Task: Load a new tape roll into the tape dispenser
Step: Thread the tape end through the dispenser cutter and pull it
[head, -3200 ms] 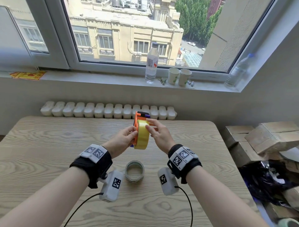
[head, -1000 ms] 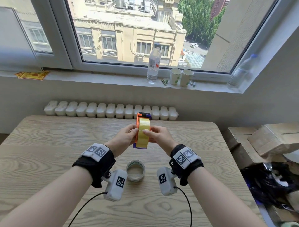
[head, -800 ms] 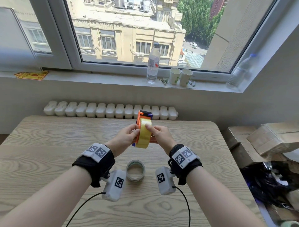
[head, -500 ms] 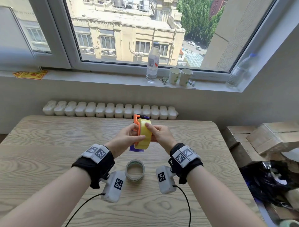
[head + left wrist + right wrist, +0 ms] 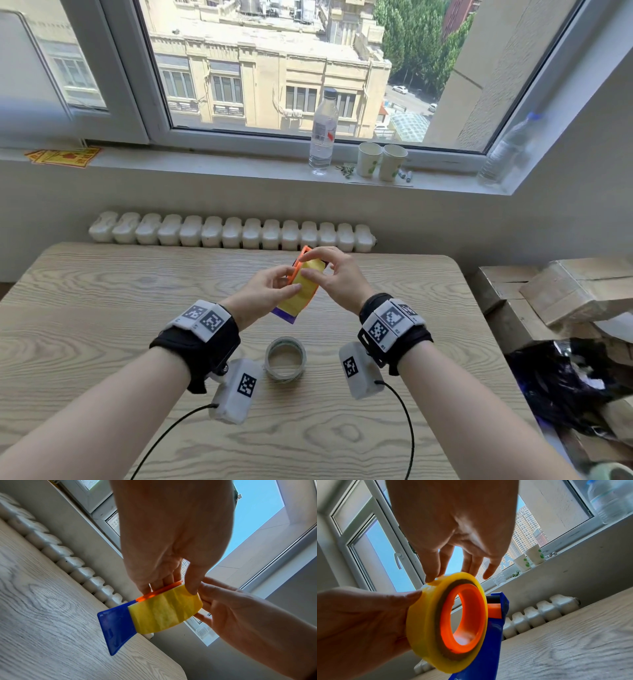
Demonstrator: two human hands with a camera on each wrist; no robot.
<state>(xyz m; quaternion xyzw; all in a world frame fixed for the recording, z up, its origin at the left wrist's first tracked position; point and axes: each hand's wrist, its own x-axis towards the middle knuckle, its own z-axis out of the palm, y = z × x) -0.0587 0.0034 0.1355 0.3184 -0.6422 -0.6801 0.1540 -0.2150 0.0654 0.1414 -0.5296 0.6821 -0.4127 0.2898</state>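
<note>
My left hand (image 5: 284,287) holds the tape dispenser above the middle of the wooden table (image 5: 102,325), its thumb pressed on the yellow tape roll (image 5: 301,291) and its fingers behind the orange side plate. The roll (image 5: 426,609) sits on the orange hub (image 5: 462,615) of the blue dispenser body (image 5: 496,628). The dispenser's blue end (image 5: 116,626) points down at the table. My right hand (image 5: 305,263) arches over the top of the roll. In the right wrist view its thumb tip touches the roll's rim while the other fingertips (image 5: 488,574) stay spread and fairly straight.
An empty clear tape core (image 5: 285,358) lies on the table between my wrists. On the windowsill stand a water bottle (image 5: 323,133), two paper cups (image 5: 380,161) and a second bottle (image 5: 507,150). Cardboard boxes (image 5: 565,291) and a black bag (image 5: 575,377) are to the right of the table.
The dispenser has tipped from upright to slanted, top leaning right and away. My right hand has shifted from the roll's side to its top rim, fingers spread.
</note>
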